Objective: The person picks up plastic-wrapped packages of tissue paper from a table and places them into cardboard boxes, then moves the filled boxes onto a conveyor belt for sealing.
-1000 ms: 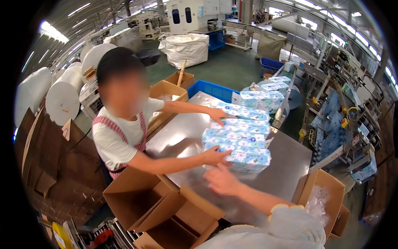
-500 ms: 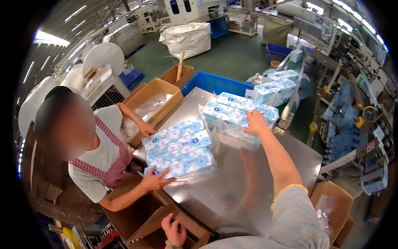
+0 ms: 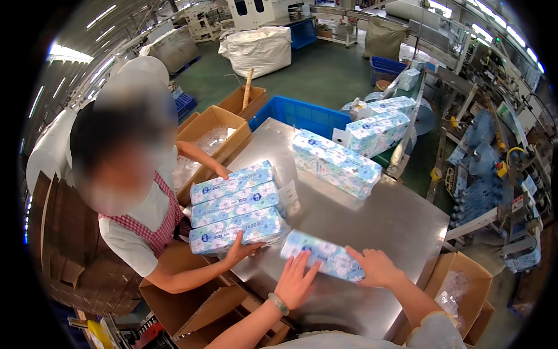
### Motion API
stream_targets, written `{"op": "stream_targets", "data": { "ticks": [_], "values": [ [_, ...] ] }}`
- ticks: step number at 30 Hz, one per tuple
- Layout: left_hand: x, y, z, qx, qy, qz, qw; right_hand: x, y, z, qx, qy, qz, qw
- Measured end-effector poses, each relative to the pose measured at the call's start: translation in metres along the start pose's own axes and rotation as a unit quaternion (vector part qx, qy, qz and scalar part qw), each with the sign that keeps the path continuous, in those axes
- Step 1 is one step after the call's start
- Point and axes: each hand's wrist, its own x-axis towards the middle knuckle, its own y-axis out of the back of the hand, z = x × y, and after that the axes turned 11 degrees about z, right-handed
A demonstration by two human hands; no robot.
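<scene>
A long tissue pack (image 3: 325,256) in a blue floral wrapper lies slantwise over the near part of the metal table, slightly blurred. My left hand (image 3: 296,279), with a bracelet at its wrist, holds its left part, fingers over the top. My right hand (image 3: 375,267) grips its right end. Farther off, another long pack (image 3: 336,164) sits on the table, touched by neither hand. To the left, a co-worker's two hands (image 3: 241,251) hold a row of three similar packs (image 3: 235,203) side by side at the table's edge.
Beyond the metal table (image 3: 401,232) stands a blue crate (image 3: 302,116). Cardboard boxes (image 3: 218,136) stand at the far left, and others (image 3: 462,285) at the near right. More packs (image 3: 378,131) rest on the conveyor at the far right. The co-worker (image 3: 136,227) stands close on the left.
My right hand has brought one pack from the far pair toward me. My left hand has come up from the lower edge onto it. The co-worker has shifted the three packs slightly left.
</scene>
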Motion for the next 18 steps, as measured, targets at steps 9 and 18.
{"op": "stream_targets", "data": {
  "ticks": [9,18],
  "values": [
    [0.05,-0.028,0.0,0.058,-0.017,-0.128,0.99,0.197,0.05,0.082,-0.109,-0.087,0.302,0.943],
    [-0.024,0.061,0.021,0.136,-0.163,-0.088,0.973,0.092,-0.007,-0.033,-0.114,-0.109,0.065,0.985]
  ]
}}
